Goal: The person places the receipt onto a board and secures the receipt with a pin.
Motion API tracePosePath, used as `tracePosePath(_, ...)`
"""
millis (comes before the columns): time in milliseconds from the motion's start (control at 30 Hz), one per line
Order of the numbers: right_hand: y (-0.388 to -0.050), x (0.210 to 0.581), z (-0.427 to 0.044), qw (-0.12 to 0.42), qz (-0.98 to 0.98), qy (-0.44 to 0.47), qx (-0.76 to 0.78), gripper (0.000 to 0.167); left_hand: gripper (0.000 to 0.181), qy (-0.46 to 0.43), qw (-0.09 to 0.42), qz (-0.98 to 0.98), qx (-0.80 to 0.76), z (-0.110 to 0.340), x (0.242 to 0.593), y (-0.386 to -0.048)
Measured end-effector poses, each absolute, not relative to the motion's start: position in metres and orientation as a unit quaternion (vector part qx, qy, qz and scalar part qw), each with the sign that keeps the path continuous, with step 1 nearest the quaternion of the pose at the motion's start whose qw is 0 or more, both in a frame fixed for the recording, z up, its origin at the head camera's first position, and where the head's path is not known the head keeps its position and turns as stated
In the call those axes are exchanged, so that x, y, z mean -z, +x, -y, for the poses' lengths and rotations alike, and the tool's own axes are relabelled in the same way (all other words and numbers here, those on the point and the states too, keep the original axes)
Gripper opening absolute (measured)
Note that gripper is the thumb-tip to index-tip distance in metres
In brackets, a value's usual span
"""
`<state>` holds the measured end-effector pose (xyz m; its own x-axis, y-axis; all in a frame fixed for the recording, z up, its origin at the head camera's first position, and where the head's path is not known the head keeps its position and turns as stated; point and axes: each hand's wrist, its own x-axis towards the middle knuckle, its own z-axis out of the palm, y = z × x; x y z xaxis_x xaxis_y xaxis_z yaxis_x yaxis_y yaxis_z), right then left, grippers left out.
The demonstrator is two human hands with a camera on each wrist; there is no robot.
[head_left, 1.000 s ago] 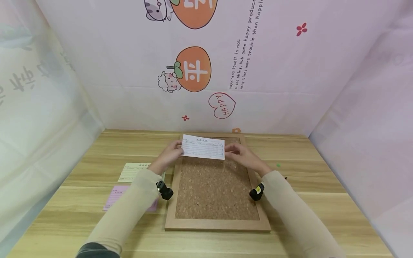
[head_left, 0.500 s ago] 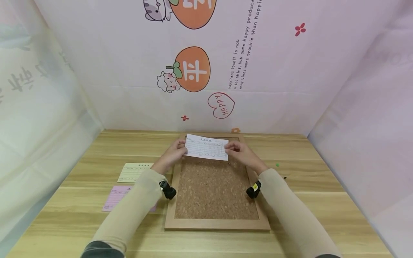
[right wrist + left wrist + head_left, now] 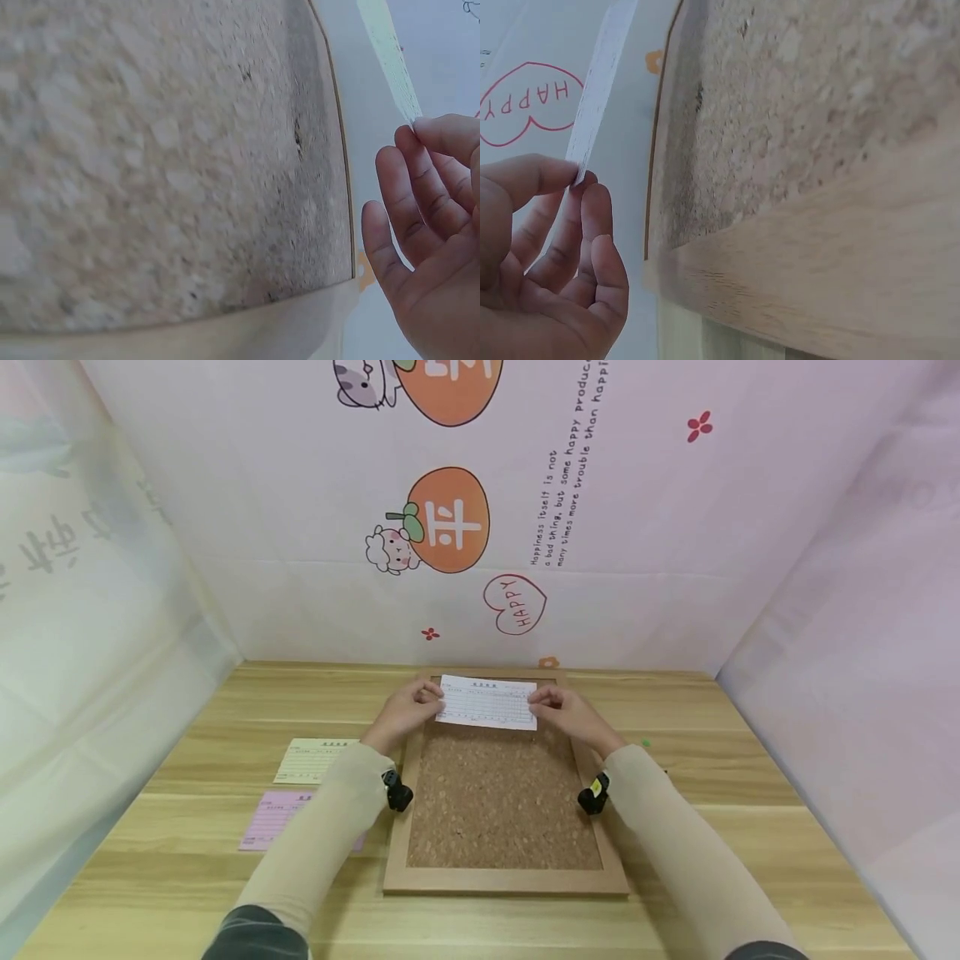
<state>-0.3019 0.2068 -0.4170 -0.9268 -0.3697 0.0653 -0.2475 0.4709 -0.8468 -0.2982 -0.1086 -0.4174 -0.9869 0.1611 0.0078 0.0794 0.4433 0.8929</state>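
Observation:
A white printed form slip (image 3: pixel 487 702) is held up over the far end of a wood-framed cork board (image 3: pixel 510 802). My left hand (image 3: pixel 407 710) pinches its left edge between thumb and fingertip. At the right edge, my right hand (image 3: pixel 573 717) pinches it likewise. In the left wrist view the slip (image 3: pixel 604 82) is seen nearly edge-on, apart from the cork. The right wrist view shows the slip (image 3: pixel 391 64) between thumb and index finger, the other fingers loosely spread.
Left of the board lie a yellow form slip (image 3: pixel 311 760) and a pink one (image 3: pixel 270 820), both partly behind the left arm. A small green thing (image 3: pixel 646 743) lies on the wooden table (image 3: pixel 712 843) at right. A printed curtain (image 3: pixel 622 618) rises behind.
The white slip has shifted slightly right and now hangs more level. Both hands moved with it; the left hand came further right over the board's frame.

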Motion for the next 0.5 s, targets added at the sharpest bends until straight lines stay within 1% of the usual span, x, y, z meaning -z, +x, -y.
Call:
tracePosePath(200,-0.310,0.420,-0.212,0.061,-0.865,-0.175,0.466,0.026,0.017,0.095,0.038,-0.858,-0.503,0.104,0.421,-0.304)
tracePosePath(500,-0.321,0.428,-0.218,0.059,-0.883,-0.173,0.432,0.020,0.016,0.101,0.043,-0.874,-0.474,0.095,0.423,-0.309)
